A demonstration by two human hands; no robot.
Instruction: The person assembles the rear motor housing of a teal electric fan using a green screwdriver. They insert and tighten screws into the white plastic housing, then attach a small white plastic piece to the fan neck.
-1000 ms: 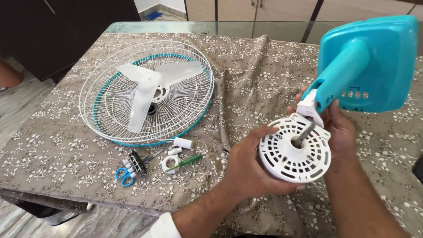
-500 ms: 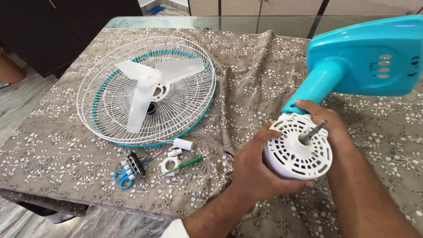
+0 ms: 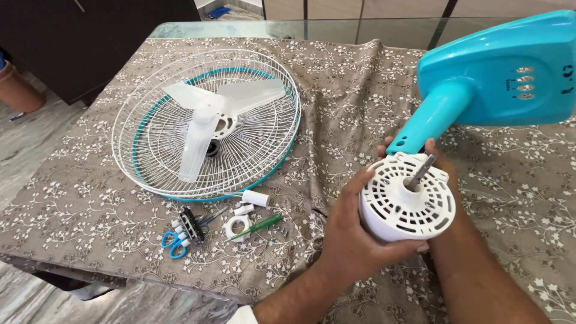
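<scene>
While both grip, motor housing (image 3: 408,204) betw. left hand (image 3: 354,234), right hand (image 3: 441,162).

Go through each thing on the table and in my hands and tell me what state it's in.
Motor housing: held up, shaft bare.
Left hand: gripping the housing.
Right hand: behind the housing, at the stand neck.
Blue stand: tipped over, lifted.
Fan guard: lying flat, blade loose inside.
Scissors: lying closed.
Screwdriver: lying unused.
</scene>
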